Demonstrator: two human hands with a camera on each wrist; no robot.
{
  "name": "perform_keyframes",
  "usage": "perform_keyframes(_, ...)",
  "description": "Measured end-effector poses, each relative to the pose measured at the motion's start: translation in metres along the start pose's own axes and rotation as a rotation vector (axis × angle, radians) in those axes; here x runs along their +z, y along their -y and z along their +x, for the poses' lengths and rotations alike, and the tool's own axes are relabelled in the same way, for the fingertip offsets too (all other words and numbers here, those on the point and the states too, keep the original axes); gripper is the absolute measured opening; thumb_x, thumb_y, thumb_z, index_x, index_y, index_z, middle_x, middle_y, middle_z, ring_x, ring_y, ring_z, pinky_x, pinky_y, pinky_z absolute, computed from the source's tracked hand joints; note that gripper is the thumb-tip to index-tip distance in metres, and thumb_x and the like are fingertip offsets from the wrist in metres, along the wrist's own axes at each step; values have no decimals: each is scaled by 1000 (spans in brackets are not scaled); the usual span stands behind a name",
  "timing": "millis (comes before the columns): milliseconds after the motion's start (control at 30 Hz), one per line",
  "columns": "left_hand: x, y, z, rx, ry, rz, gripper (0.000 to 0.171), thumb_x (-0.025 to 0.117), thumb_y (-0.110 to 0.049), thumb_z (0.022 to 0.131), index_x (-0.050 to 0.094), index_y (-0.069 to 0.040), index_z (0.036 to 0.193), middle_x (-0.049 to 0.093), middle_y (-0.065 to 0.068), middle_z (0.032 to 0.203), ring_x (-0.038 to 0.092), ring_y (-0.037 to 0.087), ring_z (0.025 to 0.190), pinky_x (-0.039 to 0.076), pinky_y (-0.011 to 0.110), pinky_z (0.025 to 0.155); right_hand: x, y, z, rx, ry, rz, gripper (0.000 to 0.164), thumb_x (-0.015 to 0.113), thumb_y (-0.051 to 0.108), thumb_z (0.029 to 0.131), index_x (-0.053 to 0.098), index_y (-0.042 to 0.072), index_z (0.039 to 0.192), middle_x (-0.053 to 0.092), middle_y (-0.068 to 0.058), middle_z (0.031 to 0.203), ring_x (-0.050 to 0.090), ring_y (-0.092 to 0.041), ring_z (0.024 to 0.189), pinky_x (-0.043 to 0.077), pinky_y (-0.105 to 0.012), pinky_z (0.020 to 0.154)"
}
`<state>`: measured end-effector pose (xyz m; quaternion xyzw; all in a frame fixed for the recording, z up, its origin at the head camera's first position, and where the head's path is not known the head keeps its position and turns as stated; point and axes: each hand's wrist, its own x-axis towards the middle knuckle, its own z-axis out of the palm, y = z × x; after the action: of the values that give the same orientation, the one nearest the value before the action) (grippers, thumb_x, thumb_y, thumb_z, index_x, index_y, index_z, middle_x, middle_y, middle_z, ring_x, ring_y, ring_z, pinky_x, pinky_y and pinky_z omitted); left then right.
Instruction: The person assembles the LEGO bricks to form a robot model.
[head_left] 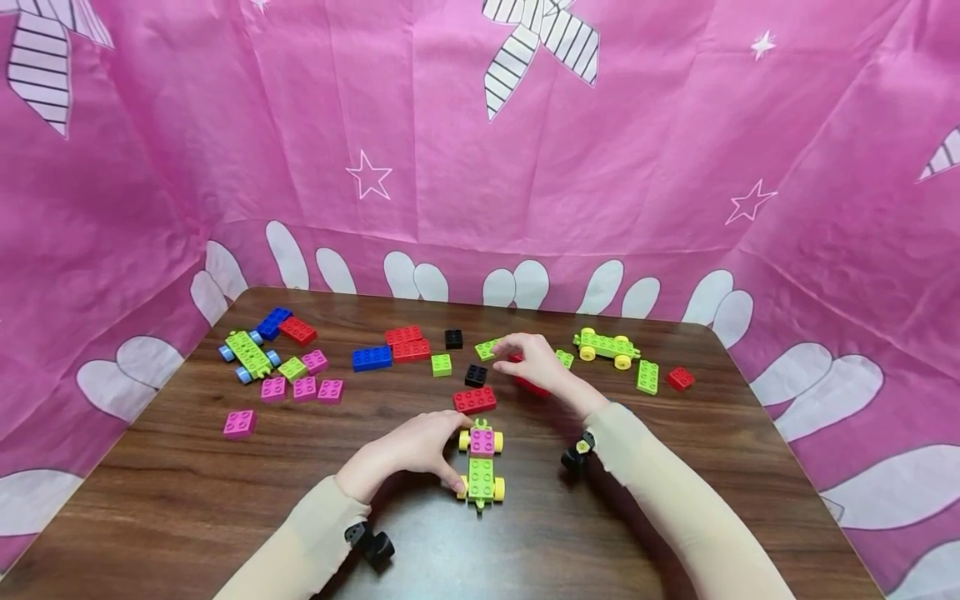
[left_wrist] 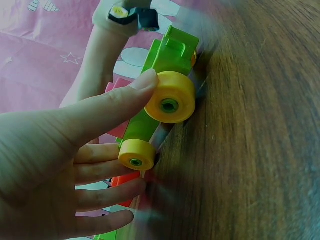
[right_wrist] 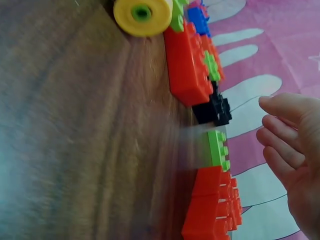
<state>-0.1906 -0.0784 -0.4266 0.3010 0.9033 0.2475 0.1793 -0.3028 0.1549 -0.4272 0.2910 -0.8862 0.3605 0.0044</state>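
Note:
My left hand (head_left: 420, 444) is at the left side of a lime-green toy car base (head_left: 481, 478) with yellow wheels. In the left wrist view its thumb touches one yellow wheel (left_wrist: 172, 100), while the fairly straight fingers reach beside the other wheel (left_wrist: 137, 154). A pink brick (head_left: 482, 441) sits on the far end of the base. My right hand (head_left: 531, 364) hovers over red bricks (head_left: 533, 386), partly hidden beneath it, and a lime-green brick (head_left: 489, 348). Its fingers are loosely bent and hold nothing, as the right wrist view shows.
A red brick (head_left: 474, 400) and a black brick (head_left: 476, 376) lie just beyond the car. Pink bricks (head_left: 240, 424) and a blue-wheeled base (head_left: 248, 353) are at the left. Another yellow-wheeled base (head_left: 606, 345) stands at the back right. Pink fabric (head_left: 450, 125) encloses the table.

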Motion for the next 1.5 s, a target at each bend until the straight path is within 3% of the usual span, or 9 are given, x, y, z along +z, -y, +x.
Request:
perform_keyframes(200,-2,-2,-1,-8,5,1,85,88,-41,65,53,-4,132,53,13,136,50,29,126,40,47,105,1,-12,18,4,50,-72,29,74,14,84,69,2,110,71,-11,109,64,-26,106,50,-43,94)
perform_keyframes(467,-1,0,-1,-9,-4,13,85,88,-41,65,52,-4,133,53,12,137,49,28,127,40,46,105,4,-23,37,8,91,-157,28,75,14,83,70,5,109,71,-10,106,64,-27,102,51,-44,88)
perform_keyframes(1000,0,1,0,-19,11,2,87,88,-43,64,52,-5,134,53,11,138,50,27,127,40,45,105,7,-36,51,94,196,-211,41,76,18,81,67,4,119,67,-12,119,59,-28,115,47,-42,98)
perform_keyframes(1500,0,2,1,-8,-16,43,88,89,-43,62,53,-4,132,55,11,136,51,27,125,42,43,104,15,-40,59,102,178,-242,35,75,16,82,69,3,114,69,-13,115,61,-29,113,48,-43,96)
